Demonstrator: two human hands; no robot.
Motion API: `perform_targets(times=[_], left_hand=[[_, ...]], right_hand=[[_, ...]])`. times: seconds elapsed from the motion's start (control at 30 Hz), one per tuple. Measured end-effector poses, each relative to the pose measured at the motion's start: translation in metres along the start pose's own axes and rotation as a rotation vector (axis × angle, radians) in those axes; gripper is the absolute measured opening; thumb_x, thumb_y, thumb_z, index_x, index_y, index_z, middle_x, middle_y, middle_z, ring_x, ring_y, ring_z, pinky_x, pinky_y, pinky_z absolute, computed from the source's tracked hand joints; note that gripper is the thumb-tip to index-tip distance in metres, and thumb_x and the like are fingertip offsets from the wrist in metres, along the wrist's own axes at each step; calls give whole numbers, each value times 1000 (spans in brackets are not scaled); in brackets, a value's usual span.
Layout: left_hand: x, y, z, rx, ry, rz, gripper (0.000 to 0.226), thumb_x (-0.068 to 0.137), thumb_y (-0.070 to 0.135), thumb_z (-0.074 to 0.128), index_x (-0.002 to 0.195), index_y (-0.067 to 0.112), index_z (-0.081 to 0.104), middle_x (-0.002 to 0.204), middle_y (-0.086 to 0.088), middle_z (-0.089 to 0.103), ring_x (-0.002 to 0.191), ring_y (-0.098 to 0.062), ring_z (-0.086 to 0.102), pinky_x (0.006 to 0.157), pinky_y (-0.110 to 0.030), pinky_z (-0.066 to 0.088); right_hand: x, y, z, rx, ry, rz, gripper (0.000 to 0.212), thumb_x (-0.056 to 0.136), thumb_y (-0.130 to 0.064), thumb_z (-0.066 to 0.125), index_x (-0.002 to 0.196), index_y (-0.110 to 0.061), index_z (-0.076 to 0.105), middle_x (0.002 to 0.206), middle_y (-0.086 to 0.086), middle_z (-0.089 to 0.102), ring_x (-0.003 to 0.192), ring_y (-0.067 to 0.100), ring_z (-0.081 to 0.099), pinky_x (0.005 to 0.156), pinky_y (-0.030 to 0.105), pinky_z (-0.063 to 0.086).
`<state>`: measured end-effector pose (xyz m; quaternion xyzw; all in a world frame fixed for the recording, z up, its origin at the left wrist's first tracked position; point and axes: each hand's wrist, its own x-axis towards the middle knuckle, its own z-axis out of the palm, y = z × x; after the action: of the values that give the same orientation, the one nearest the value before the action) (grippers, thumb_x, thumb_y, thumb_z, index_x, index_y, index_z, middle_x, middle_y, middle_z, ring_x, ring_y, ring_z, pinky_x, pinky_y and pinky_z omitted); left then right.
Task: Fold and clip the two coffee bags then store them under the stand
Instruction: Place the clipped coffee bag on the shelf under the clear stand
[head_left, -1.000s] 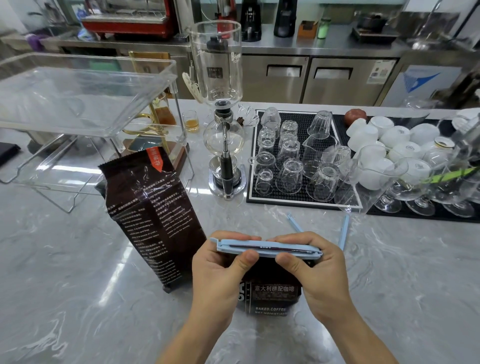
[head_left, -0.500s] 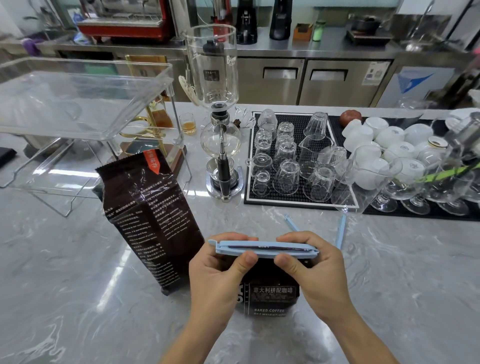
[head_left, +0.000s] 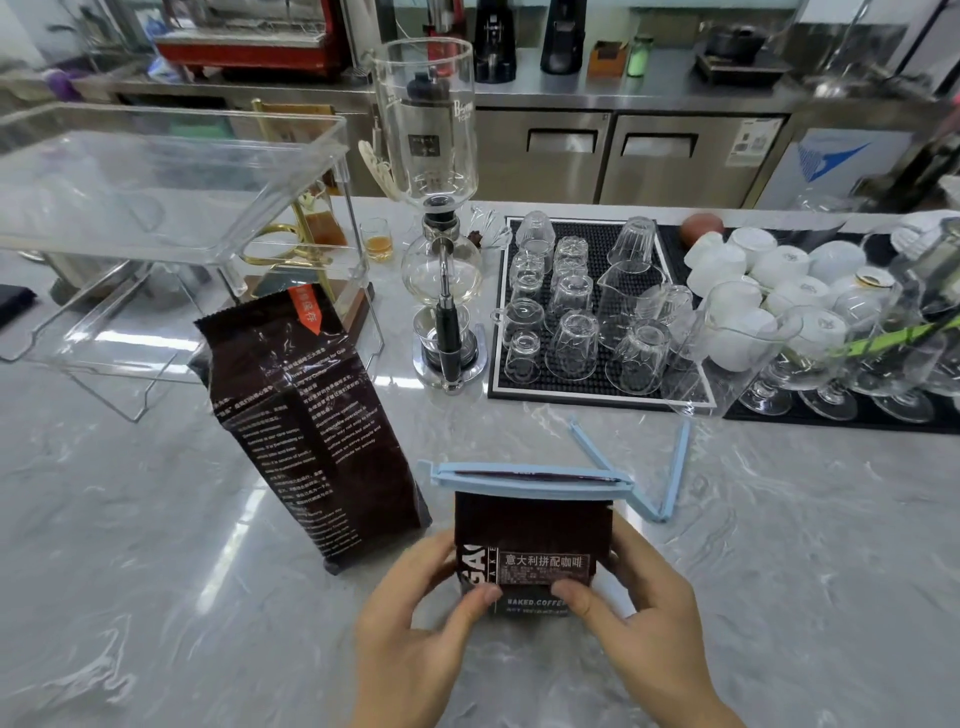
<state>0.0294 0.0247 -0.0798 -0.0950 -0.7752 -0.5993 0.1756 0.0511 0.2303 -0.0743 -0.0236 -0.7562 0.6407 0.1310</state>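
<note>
Marble-patterned worktop runs across a café bar, with steel cabinets behind it, a glass coffee siphon near the middle and a black mat of upturned glasses toward the far right. You have the small coffee bag standing close to the near edge, its folded top shut under a blue clip that spans the full width. Your left hand and right hand cup the lower sides of that bag, fingers curled round it and both thumbs pressed on the front label.

Judging from this, the first bag looks ready to store. Keep both hands low on it so the clip is not knocked, lift it upright, and carry it left and away toward the clear stand at the far left of the worktop. Slide it beneath the stand's raised shelf rather than dropping it, since the legs are thin wire and could catch the clip's ends.

Mind the tall coffee bag, which stands unfolded just left of your hands, leaning a little and easy to tip. Its clip, the open clip, lies spread in a V just right of the small bag, so save room under the stand for that second bag
</note>
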Motion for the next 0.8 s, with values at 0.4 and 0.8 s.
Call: perform_targets(times=[0.4,0.8], left_hand=[[-19,2,10,-103,70,-171,48,71,6,85,116,19,75,121,-11,71,106,-33,70,84,-50,61],[0,63,-25,86,-134,-19,78,72,16,86,142,22,52,144,-1,55,130,-23,55,95,-26,53]], right_hand=[[-24,4,20,-162,211,-1,71,68,1,86,106,-56,69,120,-21,70,111,5,68,98,41,52],[-18,-71,24,-252,29,-128,55,74,-32,82,124,-44,62,131,-19,61,122,4,57,100,3,38]])
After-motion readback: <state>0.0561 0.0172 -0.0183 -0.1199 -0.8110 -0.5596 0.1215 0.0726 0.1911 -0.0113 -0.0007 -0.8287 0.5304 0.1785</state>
